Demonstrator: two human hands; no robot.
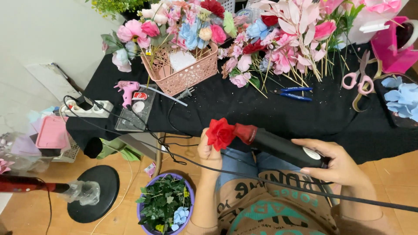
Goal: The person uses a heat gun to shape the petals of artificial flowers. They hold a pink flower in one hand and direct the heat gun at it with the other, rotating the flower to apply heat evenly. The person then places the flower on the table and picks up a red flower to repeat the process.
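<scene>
A worktop (261,111) draped in black cloth stands against a pale wall over an orange tiled floor, its far side crowded with artificial flowers. At the near edge, in front of the seated person, the left hand (209,152) is closed around the base of a red fabric flower (220,133), holding it upright just below the worktop's front edge. The right hand (337,163) is wrapped around the rear of a black heat tool with a dark red nozzle (278,146), whose tip touches the flower's side; its black cable (278,185) runs across the person's lap.

Toward the far left corner sits a pink plastic openwork basket (185,74) filled with pink, blue and red blooms. Just beside it, near the left edge, a pink glue gun (127,90) rests on a clear tray, with a white power strip (87,109) at the left edge itself. A loose heap of pink and red artificial flowers on thin stems (283,48) covers the far middle. Blue-handled pliers (292,93) lie in front of that heap, and pink-handled scissors (358,78) lie toward the right edge, near a pile of pale blue fabric petals (402,98) at the right edge.

On the floor below the left corner stands a purple pot of green leaves (165,204), beside a round black stand base (93,193).
</scene>
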